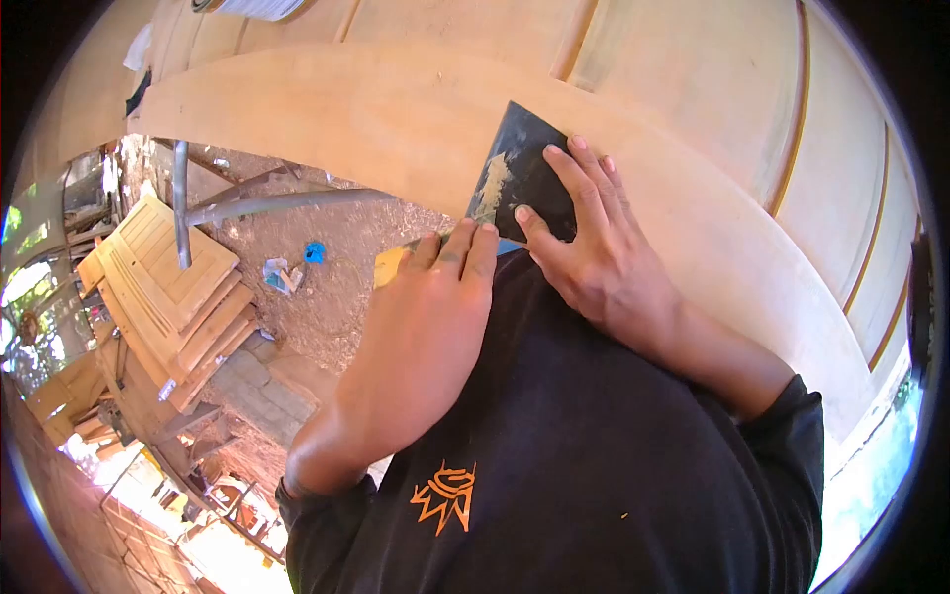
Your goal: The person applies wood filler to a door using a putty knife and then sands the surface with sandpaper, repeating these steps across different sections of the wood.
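A dark flat plate (522, 163) with a smear of beige paste on its left part lies at the near edge of a large pale wooden panel (327, 99). My right hand (599, 233) rests on the plate's right side, fingers spread and thumb apart. Just left of it, my left hand (426, 307) is at the plate's lower corner with its fingers together and bent over something. A yellow piece (389, 265) and a bit of blue show beside and beyond those fingers; what exactly they grip is mostly hidden.
Grooved wooden panels (693, 89) extend along the far side. Metal bars (287, 206) stand under the panel at the left. Stacked wooden doors (173, 287) lie lower left, near blue scraps (315, 252) on the dirt ground (317, 307). A round container (257, 8) sits at the top edge.
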{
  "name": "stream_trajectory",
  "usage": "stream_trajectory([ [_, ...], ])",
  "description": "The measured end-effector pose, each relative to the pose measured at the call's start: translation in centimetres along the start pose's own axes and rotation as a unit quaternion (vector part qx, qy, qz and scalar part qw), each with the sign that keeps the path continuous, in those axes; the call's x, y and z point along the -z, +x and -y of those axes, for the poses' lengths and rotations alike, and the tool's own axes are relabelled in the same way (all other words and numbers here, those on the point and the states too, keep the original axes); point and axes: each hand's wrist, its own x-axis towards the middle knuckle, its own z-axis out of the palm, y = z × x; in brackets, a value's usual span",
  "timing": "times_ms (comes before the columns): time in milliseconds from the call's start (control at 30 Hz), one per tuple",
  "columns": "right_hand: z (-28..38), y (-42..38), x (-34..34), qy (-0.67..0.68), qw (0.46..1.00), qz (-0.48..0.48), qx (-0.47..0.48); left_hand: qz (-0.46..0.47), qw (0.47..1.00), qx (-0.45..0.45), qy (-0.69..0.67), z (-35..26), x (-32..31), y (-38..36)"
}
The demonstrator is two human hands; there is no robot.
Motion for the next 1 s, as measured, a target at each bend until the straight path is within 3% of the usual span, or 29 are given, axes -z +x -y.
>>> stream_trajectory([
  [100, 0.0, 0.0, 0.1, 0.001, 1.0, 0.003, 0.0, -0.036, 0.999, 0.0, 0.015, -0.2, -0.3, 1.4],
  [200, -0.1, 0.0, 0.2, -0.004, 1.0, 0.0, 0.007, 0.024, 0.999, 0.02, -0.031, 0.3, 1.0, 1.7],
  [400, 0.1, -0.1, -0.1, -0.014, 1.0, -0.012, 0.003, -0.034, 0.999, 0.001, -0.041, 0.1, 0.7, 2.0],
  [800, 0.1, 0.1, -0.1, 0.003, 1.0, -0.024, 0.011, 0.027, 1.0, -0.001, 0.007, -0.2, 0.8, 1.0],
  [900, 0.1, -0.1, -0.2, -0.002, 0.999, -0.031, 0.013, -0.043, 0.999, 0.001, -0.034, -0.6, 0.5, 2.0],
  [1000, 0.1, 0.0, -0.3, -0.008, 0.999, -0.032, 0.015, -0.038, 0.999, 0.001, -0.029, -0.5, 0.6, 1.6],
])
